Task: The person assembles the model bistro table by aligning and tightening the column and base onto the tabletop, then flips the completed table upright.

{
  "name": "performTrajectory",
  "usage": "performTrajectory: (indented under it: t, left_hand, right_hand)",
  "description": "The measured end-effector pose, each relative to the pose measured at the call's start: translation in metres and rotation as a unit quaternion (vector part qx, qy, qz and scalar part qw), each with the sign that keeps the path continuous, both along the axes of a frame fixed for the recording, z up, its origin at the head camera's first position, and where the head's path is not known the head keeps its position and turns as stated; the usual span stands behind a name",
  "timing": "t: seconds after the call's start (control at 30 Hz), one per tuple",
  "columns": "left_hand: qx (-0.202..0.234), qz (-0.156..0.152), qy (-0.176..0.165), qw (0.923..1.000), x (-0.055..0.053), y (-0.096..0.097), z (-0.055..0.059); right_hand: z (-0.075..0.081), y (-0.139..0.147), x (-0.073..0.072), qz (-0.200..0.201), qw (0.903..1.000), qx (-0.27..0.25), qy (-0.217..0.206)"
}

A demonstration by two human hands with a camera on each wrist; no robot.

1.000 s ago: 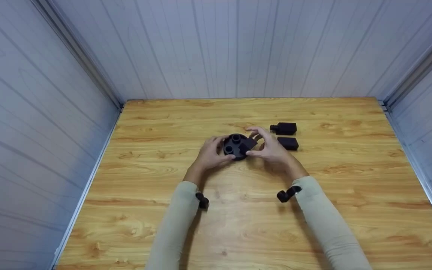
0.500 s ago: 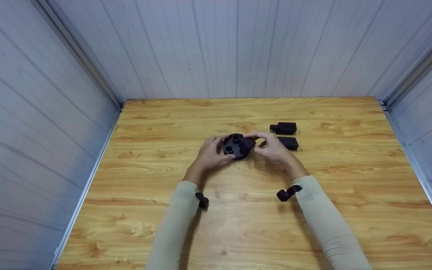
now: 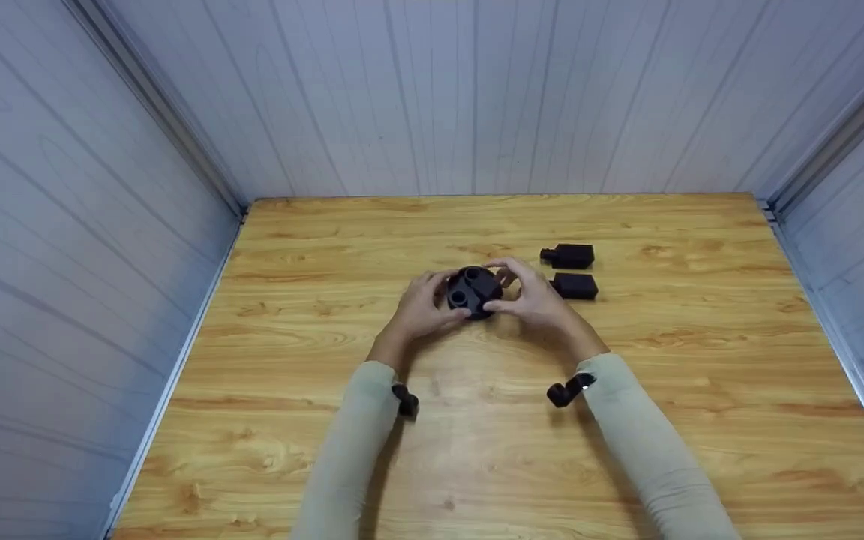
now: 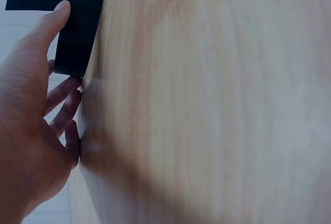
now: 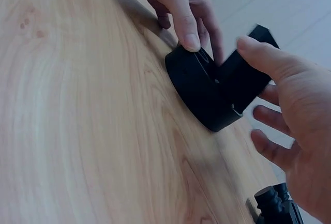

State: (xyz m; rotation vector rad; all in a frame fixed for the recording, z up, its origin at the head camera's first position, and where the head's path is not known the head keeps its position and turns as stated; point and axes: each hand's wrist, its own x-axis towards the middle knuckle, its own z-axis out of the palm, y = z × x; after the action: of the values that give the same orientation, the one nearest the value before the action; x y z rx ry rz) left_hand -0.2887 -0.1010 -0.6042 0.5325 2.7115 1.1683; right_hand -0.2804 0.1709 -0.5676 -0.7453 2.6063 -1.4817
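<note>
A round black base [image 3: 469, 308] with round sockets on top lies flat on the wooden table. My left hand [image 3: 421, 305] grips its rim from the left, thumb at the front; the left wrist view also shows the base [image 4: 80, 32] under that thumb. A rectangular black block [image 5: 249, 71] stands up from the right part of the base, its lower end hidden within the rim. My right hand [image 3: 541, 300] pinches this block between thumb and fingers, with the other fingers loosely bent in the right wrist view. Whether the block is seated in a socket cannot be seen.
Two more black blocks with narrow knobbed ends lie right of my right hand: a far block [image 3: 573, 256] and a near block [image 3: 576, 286]. Pale panel walls [image 3: 432, 97] border the wooden table [image 3: 477, 450] at the back and sides.
The block in my right hand has gone from slanting across the base to standing up on its right part. My right fingers shifted their grip on it. The left hand stayed put.
</note>
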Motion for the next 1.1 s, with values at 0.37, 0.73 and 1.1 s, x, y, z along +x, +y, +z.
performTrajectory:
  t: [0.37, 0.73, 1.1]
  left_hand:
    - [0.005, 0.006, -0.010, 0.9999, 0.002, 0.000, 0.002]
    - [0.008, 0.002, -0.001, 1.0000, -0.001, -0.002, -0.004]
    - [0.024, 0.003, 0.043, 0.9988, -0.015, -0.003, -0.030]
  right_hand:
    - [0.007, 0.007, 0.000, 0.051, 0.9953, -0.030, -0.077]
    - [-0.003, -0.005, 0.001, -0.030, 0.9987, -0.025, -0.034]
    - [-0.007, -0.010, 0.001, -0.057, 0.9974, -0.042, -0.018]
